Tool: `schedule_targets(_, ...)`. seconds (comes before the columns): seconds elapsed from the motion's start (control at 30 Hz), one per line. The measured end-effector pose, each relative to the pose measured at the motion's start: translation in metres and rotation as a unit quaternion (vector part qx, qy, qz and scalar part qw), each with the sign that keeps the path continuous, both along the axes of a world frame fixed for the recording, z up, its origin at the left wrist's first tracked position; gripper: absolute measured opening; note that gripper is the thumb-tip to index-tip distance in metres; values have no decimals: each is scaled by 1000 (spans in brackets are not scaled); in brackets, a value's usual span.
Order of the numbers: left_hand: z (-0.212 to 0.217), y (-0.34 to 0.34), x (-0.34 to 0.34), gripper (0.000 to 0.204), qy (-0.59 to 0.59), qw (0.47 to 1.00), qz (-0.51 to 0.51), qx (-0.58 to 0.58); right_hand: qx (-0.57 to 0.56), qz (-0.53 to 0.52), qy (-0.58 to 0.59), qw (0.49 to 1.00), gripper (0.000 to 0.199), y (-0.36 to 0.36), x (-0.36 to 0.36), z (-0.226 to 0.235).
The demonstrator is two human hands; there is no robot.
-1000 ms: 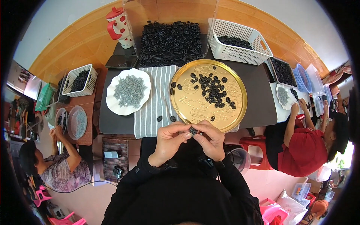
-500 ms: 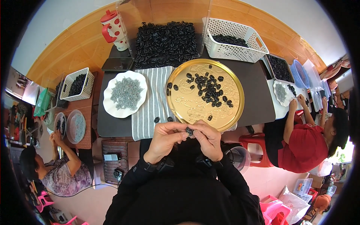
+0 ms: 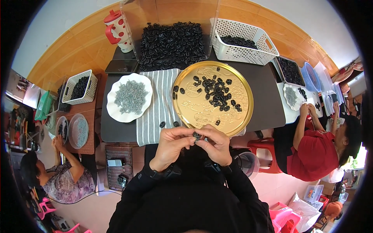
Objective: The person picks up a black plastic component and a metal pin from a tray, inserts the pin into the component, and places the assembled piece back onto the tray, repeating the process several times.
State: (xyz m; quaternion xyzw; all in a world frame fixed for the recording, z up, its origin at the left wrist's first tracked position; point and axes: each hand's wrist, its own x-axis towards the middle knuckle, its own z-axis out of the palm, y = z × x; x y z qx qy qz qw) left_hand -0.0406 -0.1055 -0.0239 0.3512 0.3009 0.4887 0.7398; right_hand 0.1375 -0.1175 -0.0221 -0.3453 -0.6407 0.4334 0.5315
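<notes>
Just off the near edge of the gold tray [image 3: 187, 116], a small black oval plastic piece [image 3: 197, 136] is pinched between my two hands. My left hand [image 3: 171, 144] grips it from one side with thumb and forefinger. From the other side, the thumb and forefinger of my right hand [image 3: 216, 145] close on it. The fingers cover part of the piece. Many similar black pieces [image 3: 219, 93] lie loose on the tray. Two more black pieces [image 3: 162, 124] sit on the grey striped cloth [image 3: 149, 112], close to my left hand.
Left of the cloth stands a white scalloped plate [image 3: 111, 110] heaped with small greyish parts. Behind are a clear bin [image 3: 130, 33] of black pieces, a white perforated basket [image 3: 241, 54], a red-lidded tumbler [image 3: 123, 37] and a dark phone [image 3: 121, 66]. People work at tables on both sides.
My right thumb has shifted slightly against the black piece, which appears a little turned. Both hands stay in nearly the same place. The person in red at the right has moved slightly.
</notes>
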Motion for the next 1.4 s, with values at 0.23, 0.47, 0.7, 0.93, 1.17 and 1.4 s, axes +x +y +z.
schedule_targets(0.23, -1, -1, 1, 21, -12, 999, 9, 36, 33, -22, -29, 999, 36, -1, -1, 3)
schedule_targets(0.47, 0, -2, 2, 20, 21, 998, 10, 61, 36, -37, -25, 998, 35, -4, -4, 3)
schedule_targets(0.7, 5, -6, 8, 16, 49, 994, 32, 95, 111, -122, -45, 985, 26, -11, -18, 4)
schedule_targets(0.93, -2, -11, 6, 13, 45, 993, 29, 106, 119, -118, -43, 985, 25, -11, -19, -1)
schedule_targets(1.17, 5, -8, -1, 18, 116, 984, 6, 137, -263, 83, 25, 961, 23, 4, 13, 26)
schedule_targets(1.4, 10, -10, -20, 19, 173, 981, -8, 87, 73, -140, -128, 979, 25, 159, 99, 124)
